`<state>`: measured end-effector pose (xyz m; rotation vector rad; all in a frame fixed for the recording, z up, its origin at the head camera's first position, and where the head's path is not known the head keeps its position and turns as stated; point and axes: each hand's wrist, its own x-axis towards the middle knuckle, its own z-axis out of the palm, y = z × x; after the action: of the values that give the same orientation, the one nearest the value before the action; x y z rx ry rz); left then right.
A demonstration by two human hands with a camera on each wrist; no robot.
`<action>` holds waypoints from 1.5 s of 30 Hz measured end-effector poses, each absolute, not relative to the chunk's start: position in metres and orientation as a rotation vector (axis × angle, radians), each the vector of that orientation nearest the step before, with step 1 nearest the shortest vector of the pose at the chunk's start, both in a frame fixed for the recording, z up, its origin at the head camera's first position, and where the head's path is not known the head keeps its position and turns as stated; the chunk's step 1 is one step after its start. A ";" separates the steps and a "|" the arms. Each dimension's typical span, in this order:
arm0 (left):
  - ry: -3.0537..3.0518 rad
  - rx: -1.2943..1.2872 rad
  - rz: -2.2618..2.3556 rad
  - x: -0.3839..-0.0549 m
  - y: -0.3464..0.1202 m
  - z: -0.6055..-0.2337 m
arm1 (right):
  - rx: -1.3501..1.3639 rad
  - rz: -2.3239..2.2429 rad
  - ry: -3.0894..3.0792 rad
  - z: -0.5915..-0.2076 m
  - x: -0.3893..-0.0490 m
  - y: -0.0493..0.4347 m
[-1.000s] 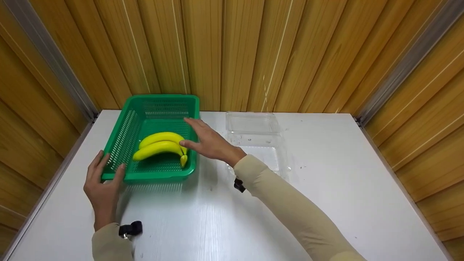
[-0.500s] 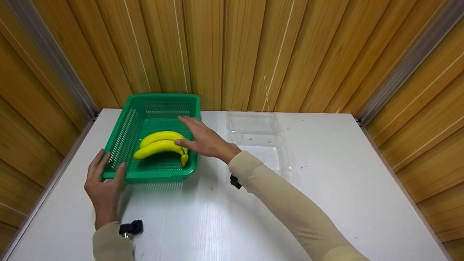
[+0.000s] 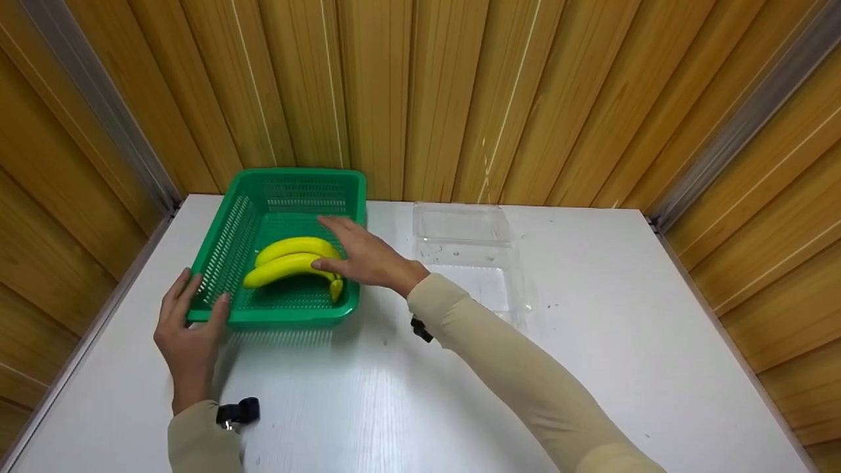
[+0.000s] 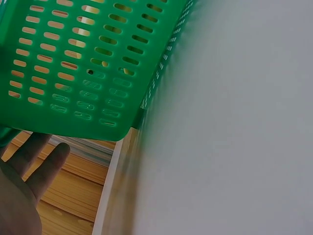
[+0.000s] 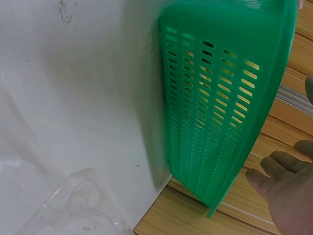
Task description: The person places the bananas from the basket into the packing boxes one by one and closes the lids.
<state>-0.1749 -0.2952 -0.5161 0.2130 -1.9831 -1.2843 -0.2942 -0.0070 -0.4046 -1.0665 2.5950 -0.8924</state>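
L hand is at the near L corner of the green plastic basket, fingers apart & fairly straight, thumb at the near rim. R hand reaches over the R rim, thumb apart from fingers, thumb tip over the stem end of two yellow bananas; can't tell for sure if it's touching. Bananas lie inside, nearer the front. Clear plastic clamshell sits R of basket on white table.

Wood-panelled booth, white table
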 end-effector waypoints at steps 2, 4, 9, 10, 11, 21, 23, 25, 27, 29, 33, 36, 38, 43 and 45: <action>-1.990 0.213 -1.282 -0.175 -0.295 -0.515 | -1.065 -0.891 2.588 -0.406 -0.295 -0.009; -1.994 0.213 -1.289 -0.174 -0.295 -0.514 | -1.056 -0.888 2.584 -0.406 -0.297 -0.010; -1.984 0.223 -1.307 -0.173 -0.294 -0.514 | -1.063 -0.856 2.589 -0.409 -0.299 -0.013; -1.982 0.221 -1.309 -0.173 -0.294 -0.514 | -1.067 -0.845 2.595 -0.410 -0.299 -0.014; -1.982 0.219 -1.310 -0.172 -0.294 -0.514 | -1.067 -0.833 2.601 -0.410 -0.299 -0.015; -2.002 0.247 -1.262 -0.166 -0.299 -0.512 | -1.108 -0.722 2.641 -0.416 -0.304 -0.029; -2.011 0.247 -1.264 -0.166 -0.299 -0.511 | -1.104 -0.698 2.657 -0.417 -0.305 -0.030; -2.018 0.248 -1.271 -0.167 -0.299 -0.511 | -1.090 -0.669 2.673 -0.418 -0.306 -0.030; -2.019 0.251 -1.277 -0.167 -0.298 -0.510 | -1.084 -0.646 2.679 -0.419 -0.307 -0.031; -2.016 0.250 -1.281 -0.167 -0.298 -0.510 | -1.079 -0.637 2.681 -0.420 -0.308 -0.031; -2.012 0.233 -1.278 -0.168 -0.299 -0.510 | -1.057 -0.629 2.689 -0.420 -0.307 -0.033; -2.010 0.231 -1.279 -0.168 -0.301 -0.510 | -1.045 -0.614 2.699 -0.421 -0.307 -0.037; -2.008 0.232 -1.281 -0.167 -0.302 -0.510 | -1.046 -0.596 2.706 -0.422 -0.306 -0.039; -2.009 0.242 -1.274 -0.165 -0.304 -0.510 | -1.058 -0.557 2.728 -0.425 -0.304 -0.047; -2.010 0.251 -1.269 -0.163 -0.305 -0.511 | -1.056 -0.554 2.730 -0.426 -0.303 -0.050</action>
<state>-0.1632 -0.3055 -0.5111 0.2507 -2.0104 -1.2694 -0.3031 -0.0500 -0.4262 -1.0558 2.7301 -0.5542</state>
